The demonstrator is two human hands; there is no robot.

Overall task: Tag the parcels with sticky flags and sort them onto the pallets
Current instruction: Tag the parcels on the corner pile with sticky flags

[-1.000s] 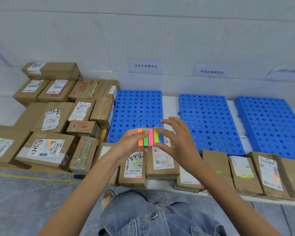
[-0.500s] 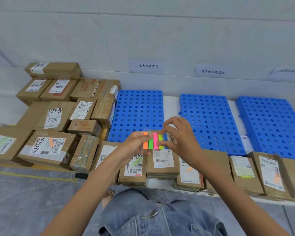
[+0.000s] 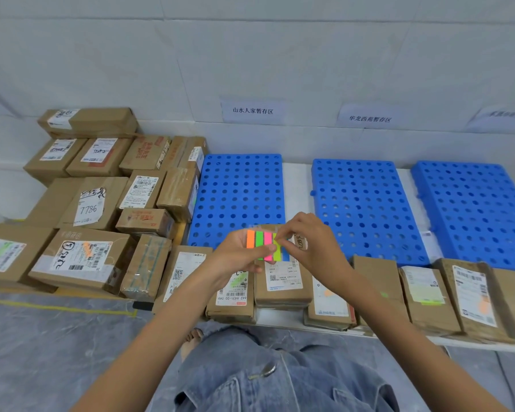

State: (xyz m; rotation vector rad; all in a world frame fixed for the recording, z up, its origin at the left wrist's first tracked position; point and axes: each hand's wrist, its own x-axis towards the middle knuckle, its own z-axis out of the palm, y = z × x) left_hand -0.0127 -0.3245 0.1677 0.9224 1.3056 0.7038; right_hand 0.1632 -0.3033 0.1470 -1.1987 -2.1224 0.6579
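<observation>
Pallets (image 3: 238, 188), three blue slabs, lie side by side, long axes running toward the wall (image 3: 309, 55). Parcels (image 3: 422, 292) line their near edge and pile up left. Your left hand (image 3: 235, 257) grips the sticky flags (image 3: 265, 243) above that row, strips pointing away from you; your right hand (image 3: 312, 245) pinches the yellow-green flag (image 3: 278, 252).

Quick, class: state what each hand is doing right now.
Left hand: holds the pad of sticky flags.
Right hand: pinches the yellow-green flag on that pad.
</observation>
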